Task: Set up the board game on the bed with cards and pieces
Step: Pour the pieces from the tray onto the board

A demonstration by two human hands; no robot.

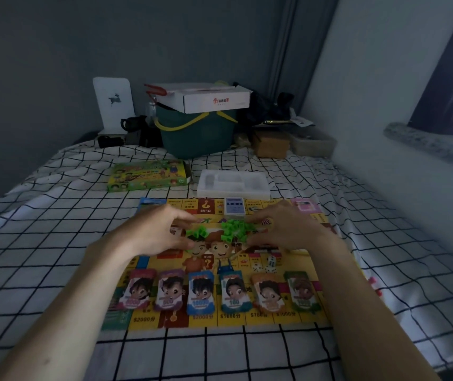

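A yellow game board (148, 320) lies flat on the checked bed sheet. Several stacks of play money with cartoon faces (200, 291) line its near edge. Small green plastic houses (232, 229) lie in a loose pile at the board's middle. My left hand (162, 232) and my right hand (283, 229) hover on either side of the pile, fingers spread and pointing inward. Three white dice (268, 264) sit right of centre. A blue card deck (235, 207) and a pink deck (303, 205) rest at the far edge.
Beyond the board lie the green game box (145, 176) and a white plastic insert tray (233, 182). A dark green basket (198, 133) with a white carton on top, a brown box and clutter stand at the bed's head. A wall runs along the right.
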